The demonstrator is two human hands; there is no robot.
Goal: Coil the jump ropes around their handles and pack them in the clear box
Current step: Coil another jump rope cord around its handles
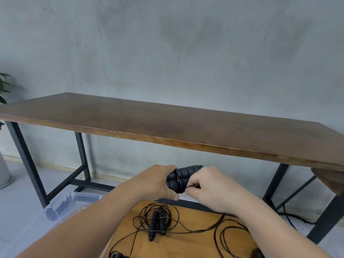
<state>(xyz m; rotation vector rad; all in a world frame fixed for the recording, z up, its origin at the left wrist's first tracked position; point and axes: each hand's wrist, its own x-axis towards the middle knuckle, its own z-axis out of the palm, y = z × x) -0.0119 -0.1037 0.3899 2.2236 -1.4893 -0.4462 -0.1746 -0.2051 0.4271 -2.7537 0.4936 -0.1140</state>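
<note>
Gripping the paired handles, the left hand steadies them; right hand pinches the thin, springy cord, best held taut near the wraps

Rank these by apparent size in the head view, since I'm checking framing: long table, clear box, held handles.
1. long table
2. clear box, partly hidden by the forearm
3. held handles, smallest despite being nearest

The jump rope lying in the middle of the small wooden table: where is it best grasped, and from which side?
Judging by its pose, grip the two black handles together around their middles, coming from above. They lie side by side, nearly parallel, on the small wooden table, with the thin cord looped loosely around them.
</note>
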